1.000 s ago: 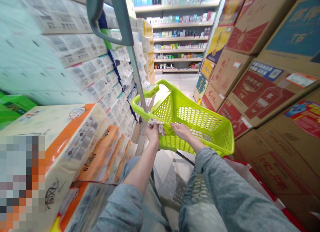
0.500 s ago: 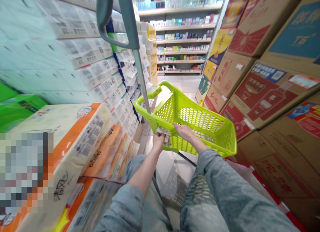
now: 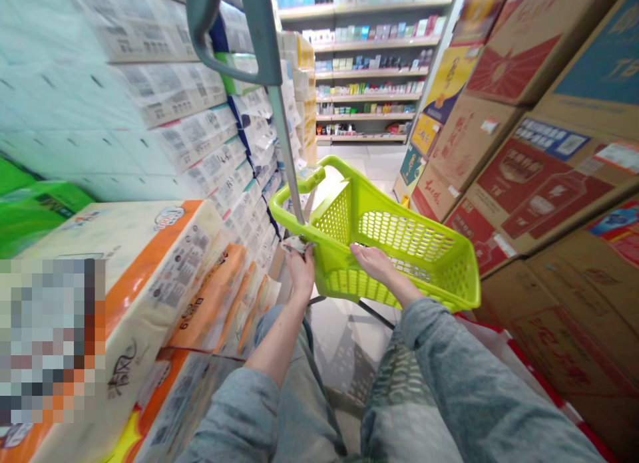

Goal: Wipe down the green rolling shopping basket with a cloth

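Observation:
A lime-green shopping basket [image 3: 332, 250] with perforated sides stands in front of me, its inside facing up. From its left end rises a metal pole with a grey handle [image 3: 272, 44]. My left hand [image 3: 301, 270] is closed on a crumpled whitish cloth [image 3: 293, 245], pressed against the basket's left corner near the foot of the pole. My right hand [image 3: 372, 262] grips the near rim of the basket, thumb along the top, with the other fingers mostly hidden.
Packs of tissue paper [image 3: 150, 250] are piled close on my left, with taller white stacks [image 3: 120, 104] behind. Cardboard cartons [image 3: 539, 183] line the right side. Shelves [image 3: 369, 70] of small goods stand at the aisle's far end, beyond the tiled floor [image 3: 344, 336].
My left hand has slid the cloth leftward and slightly up, from the basket's near side to its left corner. My right hand stays on the rim.

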`<state>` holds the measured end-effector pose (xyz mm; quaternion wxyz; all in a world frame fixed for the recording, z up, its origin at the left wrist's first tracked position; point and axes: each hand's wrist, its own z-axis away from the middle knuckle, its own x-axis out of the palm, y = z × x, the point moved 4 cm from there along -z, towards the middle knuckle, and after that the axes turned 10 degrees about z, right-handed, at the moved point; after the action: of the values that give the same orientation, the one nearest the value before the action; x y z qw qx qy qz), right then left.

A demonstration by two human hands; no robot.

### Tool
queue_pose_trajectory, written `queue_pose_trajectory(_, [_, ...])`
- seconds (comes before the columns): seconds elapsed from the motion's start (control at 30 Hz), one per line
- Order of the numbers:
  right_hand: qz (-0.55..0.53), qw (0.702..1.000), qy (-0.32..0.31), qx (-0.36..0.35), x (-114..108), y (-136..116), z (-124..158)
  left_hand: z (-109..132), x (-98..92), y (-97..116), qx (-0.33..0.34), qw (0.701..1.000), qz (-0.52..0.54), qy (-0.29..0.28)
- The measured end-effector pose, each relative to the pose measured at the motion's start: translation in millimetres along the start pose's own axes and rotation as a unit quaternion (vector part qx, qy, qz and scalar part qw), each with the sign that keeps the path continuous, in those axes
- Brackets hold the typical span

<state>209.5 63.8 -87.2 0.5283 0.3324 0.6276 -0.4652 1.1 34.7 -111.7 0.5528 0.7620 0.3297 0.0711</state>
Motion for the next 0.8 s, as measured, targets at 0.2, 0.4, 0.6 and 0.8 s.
queue_pose_trajectory(0.2, [0.008, 1.000, 0.002, 0.002, 0.5, 3.8, 2.9, 16.3, 13.5, -38.3, -0.053, 0.993, -0.067, -0.079])
queue_pose_trajectory(0.4, [0.022, 1.000, -0.006, 0.010, -0.3, 4.6, -0.5, 42.9, 15.1, -73.8, -0.162, 0.968, -0.087, -0.169])
queue_pose_trajectory(0.6, [0.031, 0.999, -0.010, 0.013, -1.5, 4.6, -0.8, 20.7, 4.4, -22.5, -0.065, 0.991, 0.063, -0.101])
queue_pose_trajectory(0.8, [0.037, 0.999, -0.014, 0.015, -3.9, 2.5, 1.3, 12.2, 8.7, -9.7, -0.090, 0.993, 0.039, -0.071])
